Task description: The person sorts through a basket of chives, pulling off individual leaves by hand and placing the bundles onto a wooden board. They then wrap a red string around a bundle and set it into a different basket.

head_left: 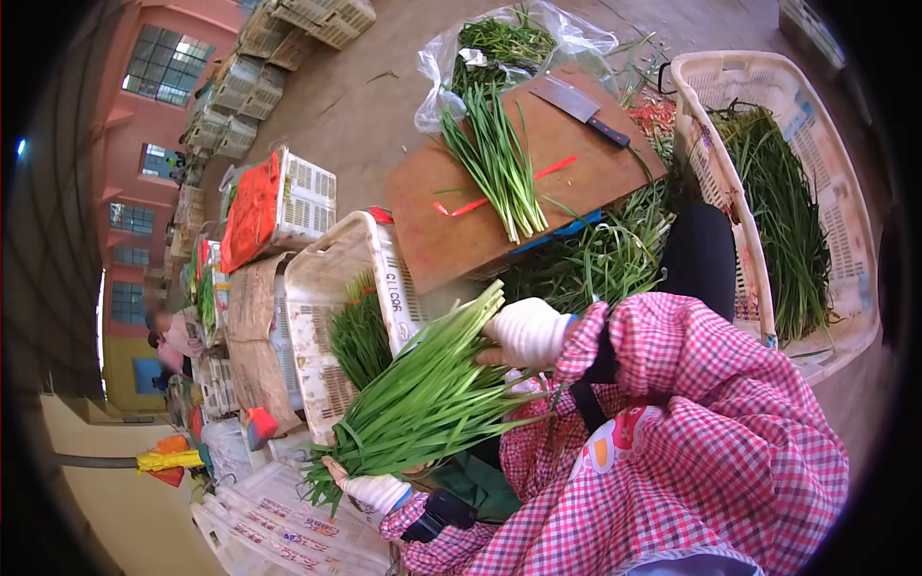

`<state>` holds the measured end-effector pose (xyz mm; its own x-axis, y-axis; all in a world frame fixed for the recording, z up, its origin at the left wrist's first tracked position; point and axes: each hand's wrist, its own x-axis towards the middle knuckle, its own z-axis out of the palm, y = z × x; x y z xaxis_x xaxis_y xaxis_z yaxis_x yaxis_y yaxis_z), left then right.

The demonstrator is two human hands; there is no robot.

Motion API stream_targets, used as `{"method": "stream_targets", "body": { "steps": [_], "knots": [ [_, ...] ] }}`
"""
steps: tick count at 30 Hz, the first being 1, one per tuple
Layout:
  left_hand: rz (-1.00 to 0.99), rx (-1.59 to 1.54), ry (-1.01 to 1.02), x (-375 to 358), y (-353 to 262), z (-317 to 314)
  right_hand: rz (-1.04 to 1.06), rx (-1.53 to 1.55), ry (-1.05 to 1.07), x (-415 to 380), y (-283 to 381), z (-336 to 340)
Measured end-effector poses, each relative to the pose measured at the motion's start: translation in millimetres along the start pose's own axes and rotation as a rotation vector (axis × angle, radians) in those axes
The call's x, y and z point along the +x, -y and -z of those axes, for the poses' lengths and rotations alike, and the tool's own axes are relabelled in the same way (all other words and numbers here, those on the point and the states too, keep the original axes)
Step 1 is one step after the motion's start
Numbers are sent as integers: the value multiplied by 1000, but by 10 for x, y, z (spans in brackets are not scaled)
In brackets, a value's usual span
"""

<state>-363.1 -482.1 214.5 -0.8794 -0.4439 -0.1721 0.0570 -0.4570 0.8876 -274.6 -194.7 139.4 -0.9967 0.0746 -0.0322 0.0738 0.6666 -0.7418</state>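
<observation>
Right hand [528, 331], white-wrapped, is closed around the bundle of long green leaves [423, 389] near its pale stem ends. Left hand [370, 488], also wrapped, touches the leafy end from the near side; leaves hide part of it, so can't tell if it's clenched or just supporting. Bundle is up in front of the checked smock [711, 432], tilted, stems to upper right, partly overlapping the left crate [304, 336], which has more greens [360, 331] inside. Beyond the hands: brown board [423, 235] with a second bunch [499, 168] lying across a red strip [557, 168]. Knife [579, 106] lies on the same board, right of that bunch, black handle toward the right edge. Clear plastic bag [434, 86] with greens sits past the board's far edge. Loose leaves [605, 254] piled below its near edge. Right crate [860, 278] holds a long heap of darker greens [783, 211].
</observation>
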Motion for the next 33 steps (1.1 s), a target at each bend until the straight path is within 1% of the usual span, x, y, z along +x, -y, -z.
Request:
{"method": "stream_targets", "body": {
  "steps": [1,3,4,5,7,8,9,10,11,12,13,15,16,17,19,20,21,22,23,24,25,26,27,29,31,33],
  "knots": [
    [36,-14,-21,-39,-13,-31,124,117,-121,64,0,-128],
    [27,-30,-33,-32,-36,-24,122,236,-53,115,44,-302],
    [23,-41,-38,-18,-37,-18,106,318,-158,93,100,-337],
    [25,-41,-41,14,-44,-11,104,316,-154,70,100,-326],
    [124,-142,-45,73,-53,33,-224,1225,222,-52,115,-249],
    [87,-103,-78,24,-34,-7,-138,1280,280,-118,85,-201],
    [88,-97,-85,127,-12,90,-131,1239,397,-175,40,-142],
    [52,-81,-51,317,29,238,-61,1232,464,-248,-36,-100],
    [15,-65,-16,336,30,229,11,1223,530,-333,-125,-51],
    [-13,-38,-96,333,55,217,5,1224,581,-432,-213,58],
    [-10,-33,-104,378,69,279,-4,1225,634,-544,-311,189],
    [-92,49,-96,613,165,474,-133,1136,667,-757,-597,435],
    [-111,141,-72,764,223,637,-215,1038,618,-889,-764,525],
    [-109,141,-76,780,270,690,-292,939,568,-1006,-911,614],
    [-186,325,-102,791,346,772,-346,414,589,-1153,-1032,878],
    [-76,250,-61,941,346,912,-301,-44,616,-1208,-1106,900],
    [-75,253,-61,936,369,927,-248,-499,621,-1249,-1147,908],
    [-43,279,-77,925,395,938,-280,-636,534,-1272,-1132,892],
    [-13,301,-92,924,421,938,-283,-635,533,-1241,-1025,882],
    [-13,301,-92,971,447,973,-210,-499,394,-1151,-823,865],
    [30,261,-110,1044,469,1026,-136,-362,256,-1062,-643,828],
    [72,219,-127,1082,478,1044,-37,-205,139,-973,-559,708],
    [69,221,-127,1074,473,1031,61,-46,22,-853,-521,542],
    [59,237,-49,1050,451,994,207,117,-240,-522,-470,212],
    [25,245,-37,968,410,894,329,17,-247,-152,-488,-7],
    [-2,247,-32,910,372,809,218,20,22,52,-337,-117]
  ]
}}
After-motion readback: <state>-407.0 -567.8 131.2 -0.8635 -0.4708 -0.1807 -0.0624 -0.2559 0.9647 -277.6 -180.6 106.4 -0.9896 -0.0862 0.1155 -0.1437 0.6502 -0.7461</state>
